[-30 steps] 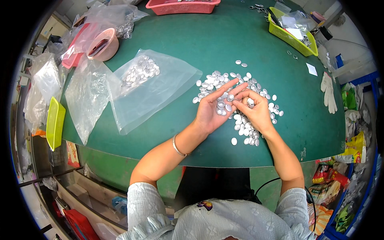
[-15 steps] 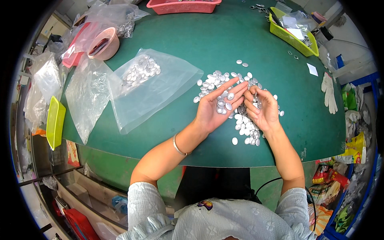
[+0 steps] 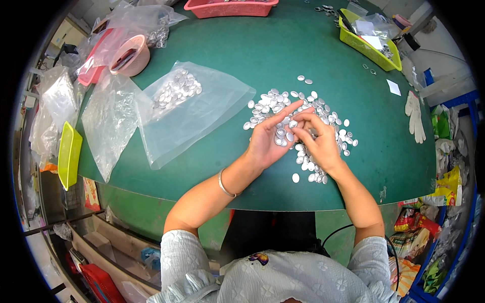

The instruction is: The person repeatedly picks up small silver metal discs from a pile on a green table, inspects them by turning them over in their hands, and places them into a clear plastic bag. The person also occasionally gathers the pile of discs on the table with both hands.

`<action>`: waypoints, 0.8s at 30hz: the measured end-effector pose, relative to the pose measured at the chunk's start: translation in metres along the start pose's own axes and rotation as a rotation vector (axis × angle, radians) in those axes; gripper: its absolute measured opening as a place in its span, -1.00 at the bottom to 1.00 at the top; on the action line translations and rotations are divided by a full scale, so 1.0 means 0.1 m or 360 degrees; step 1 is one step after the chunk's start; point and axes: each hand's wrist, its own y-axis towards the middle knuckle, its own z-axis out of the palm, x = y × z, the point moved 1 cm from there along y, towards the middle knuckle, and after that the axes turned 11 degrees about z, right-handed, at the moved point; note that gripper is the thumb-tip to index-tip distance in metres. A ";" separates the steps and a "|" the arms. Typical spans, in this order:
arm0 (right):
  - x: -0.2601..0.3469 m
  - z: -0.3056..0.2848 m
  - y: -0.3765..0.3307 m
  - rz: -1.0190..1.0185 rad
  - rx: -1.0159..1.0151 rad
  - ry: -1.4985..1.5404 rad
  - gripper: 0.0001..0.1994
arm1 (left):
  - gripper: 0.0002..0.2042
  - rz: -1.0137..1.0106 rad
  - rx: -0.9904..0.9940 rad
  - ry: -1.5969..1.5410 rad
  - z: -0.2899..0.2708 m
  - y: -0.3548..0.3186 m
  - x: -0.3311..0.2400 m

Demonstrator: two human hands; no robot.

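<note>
Palm up, my left hand (image 3: pixel 263 142) holds several small oval silver metal pieces (image 3: pixel 281 134) in its hollow, fingers stretched away from me. Over that palm, my right hand (image 3: pixel 326 145) pinches one oval piece (image 3: pixel 293 123) between thumb and fingertips. A loose pile of the same ovals (image 3: pixel 273 101) spreads on the green table around and beneath both hands, some face up white, others showing a rimmed grey side. To the left lies a clear plastic bag (image 3: pixel 217 98) with more ovals (image 3: pixel 178 90) inside. My hands hide part of the pile.
A second clear bag (image 3: pixel 108 126) lies further left, by a pink round basket (image 3: pixel 139 63) and a narrow yellow-green basket (image 3: pixel 68 156). A pink tray (image 3: pixel 230 9) and a yellow-green basket (image 3: pixel 361 46) stand far off. A white glove (image 3: pixel 415 117) rests near the right edge.
My right hand has moved left from beside the left fingers to over the left palm, where its fingertips now pinch an oval piece. My left hand has barely moved.
</note>
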 end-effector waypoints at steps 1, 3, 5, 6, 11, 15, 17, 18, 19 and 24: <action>-0.04 0.02 0.00 -0.0042 -0.0046 -0.0148 -0.78 | -0.54 -0.0010 0.0008 -0.0001 0.00 0.00 0.01; -0.05 0.02 -0.02 -0.0103 -0.0105 -0.0290 -0.77 | -0.53 -0.0027 0.0019 -0.0002 -0.01 0.00 0.02; -0.05 0.03 -0.03 -0.0167 -0.0144 -0.0424 -0.78 | -0.53 -0.0019 0.0019 -0.0005 -0.03 -0.01 0.03; -0.05 0.03 -0.03 -0.0200 -0.0158 -0.0487 -0.78 | -0.53 -0.0017 0.0021 -0.0005 -0.02 -0.01 0.03; -0.04 0.03 -0.04 -0.0370 -0.0210 -0.0596 -0.83 | -0.53 -0.0040 0.0032 -0.0014 0.02 -0.02 0.02; -0.14 0.09 0.02 -0.0204 -0.0182 -0.0007 -0.88 | -0.53 -0.0021 0.0050 0.0040 -0.02 -0.01 0.01; -0.02 0.10 0.05 0.0101 -0.0030 0.0767 -0.84 | -0.57 -0.0016 0.0115 -0.0100 -0.17 0.01 0.03; -0.05 -0.03 0.07 0.0412 -0.0036 0.0713 -0.83 | -0.58 -0.0006 0.0064 -0.0114 -0.13 0.01 0.02; -0.06 -0.09 0.09 0.0494 0.0036 0.1007 -0.82 | -0.59 0.0002 0.0014 -0.0123 -0.08 0.02 0.02; 0.06 -0.11 0.11 0.0661 0.0251 0.1903 -0.79 | -0.57 0.0021 0.0093 -0.0242 -0.01 0.03 -0.01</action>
